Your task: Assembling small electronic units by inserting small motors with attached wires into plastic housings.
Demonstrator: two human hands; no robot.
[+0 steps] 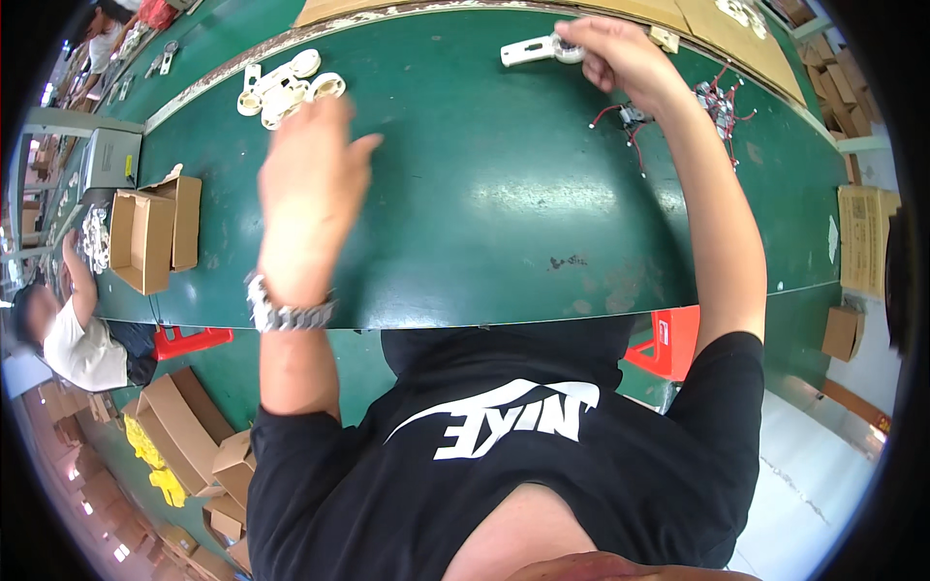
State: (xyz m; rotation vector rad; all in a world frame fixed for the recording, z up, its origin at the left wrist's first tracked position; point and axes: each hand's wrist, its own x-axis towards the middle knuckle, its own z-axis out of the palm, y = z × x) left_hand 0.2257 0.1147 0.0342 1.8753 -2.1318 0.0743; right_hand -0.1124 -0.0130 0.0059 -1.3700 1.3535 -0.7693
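My left hand (315,179), a little blurred, reaches to a pile of cream plastic housings (281,97) at the far left of the table. Its thumb stands out to the side; its fingertips are smeared against the nearest parts, and nothing shows in its grasp. At the far right, the fingers of my right hand (625,63) close on the round end of a white plastic housing (528,51). The slotted flat arm of this part points left. Beside my right forearm lie small motor-like parts with red wires (717,107).
The green table (465,261) spans the view. Open cardboard boxes (140,242) and a grey metal box (113,158) stand at its left. Cardboard sheets (717,34) line the far edge. Red stools (673,344) are below the near edge. Another person (82,339) sits at the left.
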